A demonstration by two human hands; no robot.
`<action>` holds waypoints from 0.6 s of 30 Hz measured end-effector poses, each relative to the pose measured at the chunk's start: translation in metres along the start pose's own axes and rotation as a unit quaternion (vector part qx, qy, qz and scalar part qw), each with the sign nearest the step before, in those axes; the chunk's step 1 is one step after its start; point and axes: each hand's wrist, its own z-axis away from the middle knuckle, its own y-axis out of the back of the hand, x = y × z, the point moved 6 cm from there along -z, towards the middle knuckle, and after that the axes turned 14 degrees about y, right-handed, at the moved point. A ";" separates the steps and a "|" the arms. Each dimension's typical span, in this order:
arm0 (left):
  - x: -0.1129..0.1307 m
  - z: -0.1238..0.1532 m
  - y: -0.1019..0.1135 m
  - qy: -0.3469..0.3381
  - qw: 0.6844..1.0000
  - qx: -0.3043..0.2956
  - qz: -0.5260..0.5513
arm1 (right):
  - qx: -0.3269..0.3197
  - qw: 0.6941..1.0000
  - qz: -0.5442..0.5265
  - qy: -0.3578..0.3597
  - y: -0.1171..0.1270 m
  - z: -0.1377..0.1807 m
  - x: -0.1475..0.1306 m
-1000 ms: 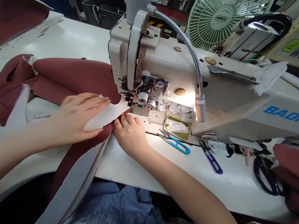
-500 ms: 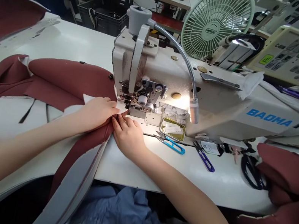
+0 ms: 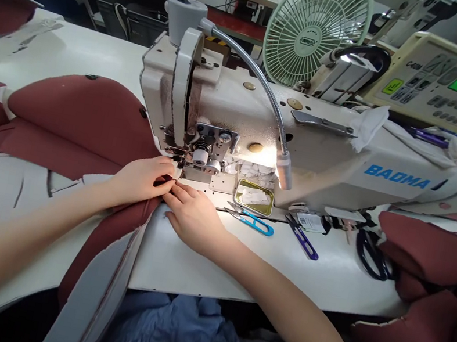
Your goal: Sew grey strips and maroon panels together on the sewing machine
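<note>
Maroon fabric (image 3: 74, 114) with a pale grey backing lies across the left of the table, and a strip of it hangs over the front edge. Its edge runs up to the needle area of a white sewing machine (image 3: 240, 102). My left hand (image 3: 140, 182) pinches the fabric just in front of the presser foot, thumb and forefinger bent together. Close against it, my right hand (image 3: 193, 218) grips the fabric edge, its fingertips meeting those of the left. The needle and the exact seam are hidden behind my fingers.
Right of my hands lie a small tin (image 3: 254, 197), blue thread snips (image 3: 252, 221), purple snips (image 3: 302, 238) and black-handled scissors (image 3: 373, 255). A bendy lamp (image 3: 284, 172) lights the machine bed. Behind stand a green fan (image 3: 314, 33) and a control panel (image 3: 455, 87). More maroon pieces (image 3: 439, 255) hang at the right.
The view has shifted to the right, so most things sit further left. My left fingers are more bent, lifting into a pinch. Both hands remain on the fabric by the needle.
</note>
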 end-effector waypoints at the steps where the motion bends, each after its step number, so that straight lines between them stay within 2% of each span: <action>1: -0.002 -0.001 -0.001 0.014 1.000 -0.008 0.023 | -0.011 1.000 -0.011 -0.016 0.009 0.008 0.004; 4: -0.007 0.001 -0.005 0.041 0.997 -0.014 0.061 | -0.024 0.990 0.022 -0.134 0.039 0.047 0.032; 8: -0.012 0.004 -0.005 0.038 0.993 -0.011 0.114 | -0.011 0.953 0.135 -0.271 0.063 0.109 0.073; 12: -0.013 0.004 -0.002 0.008 0.983 -0.029 0.181 | -0.008 0.936 0.189 -0.295 0.055 0.139 0.093; 15: -0.015 0.002 0.001 0.017 0.968 -0.040 0.245 | 0.012 0.939 0.200 -0.280 0.051 0.143 0.093; 18: -0.017 0.001 0.001 0.033 0.961 -0.050 0.268 | 0.065 0.941 0.172 -0.283 0.060 0.145 0.086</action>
